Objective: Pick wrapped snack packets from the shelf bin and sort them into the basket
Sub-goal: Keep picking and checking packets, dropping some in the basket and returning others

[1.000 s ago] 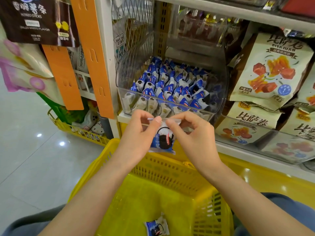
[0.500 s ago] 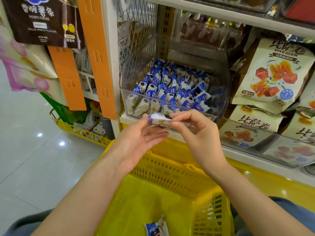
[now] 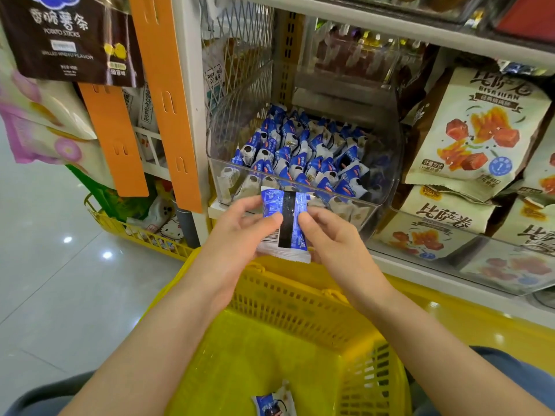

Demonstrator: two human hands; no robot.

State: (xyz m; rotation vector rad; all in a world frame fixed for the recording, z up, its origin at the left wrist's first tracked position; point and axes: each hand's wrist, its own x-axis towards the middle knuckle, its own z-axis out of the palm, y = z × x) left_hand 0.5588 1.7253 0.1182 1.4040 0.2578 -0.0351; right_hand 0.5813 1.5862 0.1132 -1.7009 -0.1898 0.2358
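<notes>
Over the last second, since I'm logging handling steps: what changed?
The held packet was flipped between the left hand and right hand: front facing the camera, then edge-on, now back seam and barcode. Neither hand let go. The loose packet in the basket and the shelf bin stayed put.

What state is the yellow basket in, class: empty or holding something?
Holding something: one loose packet lies on the basket floor. The held packet, pinched by left hand and right hand, is above the far rim.
</notes>
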